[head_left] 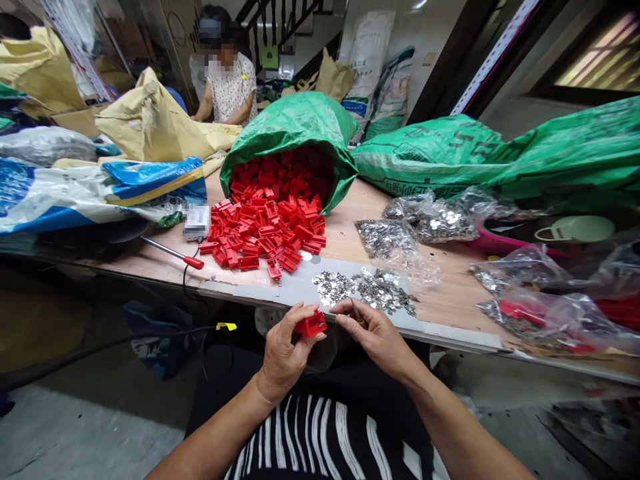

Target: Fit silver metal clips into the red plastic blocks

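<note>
My left hand (286,350) pinches a red plastic housing (313,325) between thumb and fingers, just off the table's front edge. Close to its right, my right hand (367,330) has its fingers closed round a thin, dark, pointed tool (357,311); its handle is mostly hidden in the hand. Whether that hand also pinches a small metal part I cannot make out. Beyond the hands, two small heaps of shiny metal pieces (333,288) lie on a grey sheet (295,290). A pile of similar red housings (265,227) spills from a green sack (300,120) lying on its side.
Clear bags of metal parts (445,220) lie at the right, near a pink tray (493,243) and a pale green cup (575,229). A red-handled rod (173,253) juts over the left front edge. Green sacks (435,150) line the back; another person (230,83) sits beyond.
</note>
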{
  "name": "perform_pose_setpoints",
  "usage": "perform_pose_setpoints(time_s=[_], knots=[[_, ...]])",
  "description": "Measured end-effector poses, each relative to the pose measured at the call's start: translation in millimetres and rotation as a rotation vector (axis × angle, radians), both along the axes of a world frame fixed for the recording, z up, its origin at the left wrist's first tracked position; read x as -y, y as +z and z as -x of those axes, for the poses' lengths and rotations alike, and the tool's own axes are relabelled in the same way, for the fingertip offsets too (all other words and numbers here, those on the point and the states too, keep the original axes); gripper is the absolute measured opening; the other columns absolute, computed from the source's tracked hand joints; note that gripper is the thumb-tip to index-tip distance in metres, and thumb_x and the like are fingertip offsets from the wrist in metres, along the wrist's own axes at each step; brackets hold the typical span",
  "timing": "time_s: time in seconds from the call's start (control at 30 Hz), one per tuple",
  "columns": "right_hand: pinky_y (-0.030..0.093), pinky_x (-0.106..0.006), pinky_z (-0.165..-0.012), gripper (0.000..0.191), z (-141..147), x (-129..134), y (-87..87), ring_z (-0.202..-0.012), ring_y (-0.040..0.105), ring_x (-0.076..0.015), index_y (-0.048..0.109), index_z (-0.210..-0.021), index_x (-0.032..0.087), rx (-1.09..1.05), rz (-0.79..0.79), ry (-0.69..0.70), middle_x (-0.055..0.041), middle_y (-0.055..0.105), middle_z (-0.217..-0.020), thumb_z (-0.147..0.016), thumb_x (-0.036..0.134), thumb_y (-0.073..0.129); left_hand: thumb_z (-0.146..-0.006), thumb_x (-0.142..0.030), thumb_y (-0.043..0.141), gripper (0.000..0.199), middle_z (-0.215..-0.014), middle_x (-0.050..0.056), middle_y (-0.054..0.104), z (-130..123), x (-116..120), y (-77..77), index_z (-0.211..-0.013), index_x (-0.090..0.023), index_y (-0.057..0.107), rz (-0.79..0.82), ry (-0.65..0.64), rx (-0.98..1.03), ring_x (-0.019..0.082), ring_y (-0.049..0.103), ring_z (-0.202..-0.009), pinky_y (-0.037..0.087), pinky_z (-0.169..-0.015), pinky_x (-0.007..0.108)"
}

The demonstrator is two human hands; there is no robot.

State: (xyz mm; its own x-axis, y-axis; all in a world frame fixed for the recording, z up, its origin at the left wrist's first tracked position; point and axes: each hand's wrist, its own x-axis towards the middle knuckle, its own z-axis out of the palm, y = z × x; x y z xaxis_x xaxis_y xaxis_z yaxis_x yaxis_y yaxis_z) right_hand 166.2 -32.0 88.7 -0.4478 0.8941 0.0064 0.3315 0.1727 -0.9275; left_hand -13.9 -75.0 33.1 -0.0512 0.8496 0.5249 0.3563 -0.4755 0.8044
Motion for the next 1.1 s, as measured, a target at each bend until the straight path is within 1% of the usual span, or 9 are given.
perform_pose_setpoints(time_s=[0.13, 0.27, 0.47, 0.63, 0.73, 0.87, 0.93, 1.0, 1.1], knots=[[0.038, -0.024, -0.065, 0.019, 3, -2, -4.5, -0.072, 0.047, -0.0129, 0.054, -0.085, 0.020, -0.045, 0.064, -0.005, 0.0016, 0.052, -0.078, -0.086, 0.038, 0.059, -0.080, -0.018, 0.066, 0.039, -0.113, 0.004, 0.070, 0, -1, 4.7, -0.117, -0.024, 0.053, -0.076, -0.012, -0.034, 0.019, 0.067, -0.103, 0.041, -0.108, 0.045], [0.036, -0.024, -0.062, 0.026, 9, -3, -6.4, -0.069, 0.042, -0.0119, 0.049, -0.079, 0.020, -0.124, 0.169, 0.053, 0.0035, 0.047, -0.074, -0.081, 0.039, 0.065, -0.080, -0.016, 0.066, 0.041, -0.113, 0.006, 0.070, -1, 0, 7.2, -0.118, -0.024, 0.052, -0.103, -0.064, -0.038, 0.019, 0.068, -0.102, 0.044, -0.106, 0.045], [0.031, -0.022, -0.056, 0.039, 11, -5, -16.0, -0.061, 0.036, -0.0089, 0.043, -0.073, 0.019, -0.247, 0.380, 0.112, 0.0057, 0.043, -0.069, -0.071, 0.044, 0.073, -0.079, -0.010, 0.066, 0.044, -0.112, 0.006, 0.070, -2, 3, 4.1, -0.119, -0.023, 0.051, -0.171, -0.169, -0.043, 0.021, 0.063, -0.111, 0.047, -0.104, 0.042], [0.023, -0.020, -0.048, 0.041, 12, 4, -23.4, -0.054, 0.031, -0.0067, 0.042, -0.082, 0.020, -0.272, 0.507, 0.129, 0.0066, 0.043, -0.069, -0.074, 0.047, 0.071, -0.079, -0.014, 0.066, 0.044, -0.111, 0.005, 0.071, 2, 7, -1.5, -0.119, -0.024, 0.053, -0.081, -0.195, 0.010, 0.021, 0.064, -0.109, 0.046, -0.103, 0.043], [0.023, -0.020, -0.049, 0.040, 12, 6, -24.9, -0.054, 0.032, -0.0065, 0.042, -0.087, 0.020, -0.298, 0.536, 0.166, 0.0067, 0.043, -0.070, -0.075, 0.048, 0.069, -0.079, -0.015, 0.067, 0.042, -0.114, 0.005, 0.070, 4, 8, -4.5, -0.117, -0.025, 0.053, -0.014, -0.231, 0.076, 0.021, 0.066, -0.107, 0.041, -0.107, 0.048], [0.026, -0.020, -0.050, 0.041, 12, 8, -26.7, -0.056, 0.034, -0.0074, 0.044, -0.089, 0.021, -0.322, 0.566, 0.150, 0.0058, 0.044, -0.071, -0.074, 0.049, 0.070, -0.078, -0.015, 0.068, 0.042, -0.114, 0.004, 0.070, 7, 7, -5.7, -0.115, -0.026, 0.055, 0.036, -0.286, 0.167, 0.021, 0.065, -0.107, 0.035, -0.110, 0.052], [0.026, -0.019, -0.049, 0.042, 13, 9, -27.2, -0.056, 0.034, -0.0072, 0.045, -0.090, 0.021, -0.349, 0.586, 0.144, 0.0053, 0.044, -0.071, -0.072, 0.048, 0.072, -0.077, -0.015, 0.070, 0.039, -0.114, 0.003, 0.070, 10, 6, -5.1, -0.112, -0.027, 0.057, 0.070, -0.331, 0.225, 0.021, 0.065, -0.107, 0.026, -0.114, 0.054], [0.024, -0.019, -0.048, 0.045, 15, 11, -26.5, -0.055, 0.034, -0.0065, 0.044, -0.089, 0.021, -0.388, 0.618, 0.167, 0.0048, 0.046, -0.073, -0.068, 0.046, 0.075, -0.075, -0.019, 0.072, 0.035, -0.113, 0.004, 0.071, 13, 5, -4.2, -0.108, -0.025, 0.060, 0.145, -0.399, 0.333, 0.023, 0.061, -0.115, 0.017, -0.116, 0.055], [0.022, -0.018, -0.046, 0.047, 17, 8, -20.9, -0.053, 0.032, -0.0056, 0.043, -0.090, 0.021, -0.389, 0.646, 0.254, 0.0054, 0.046, -0.073, -0.067, 0.046, 0.076, -0.072, -0.029, 0.075, 0.032, -0.112, 0.009, 0.071, 17, 1, -4.0, -0.101, -0.022, 0.063, 0.316, -0.513, 0.603, 0.027, 0.043, -0.133, 0.021, -0.114, 0.053]])
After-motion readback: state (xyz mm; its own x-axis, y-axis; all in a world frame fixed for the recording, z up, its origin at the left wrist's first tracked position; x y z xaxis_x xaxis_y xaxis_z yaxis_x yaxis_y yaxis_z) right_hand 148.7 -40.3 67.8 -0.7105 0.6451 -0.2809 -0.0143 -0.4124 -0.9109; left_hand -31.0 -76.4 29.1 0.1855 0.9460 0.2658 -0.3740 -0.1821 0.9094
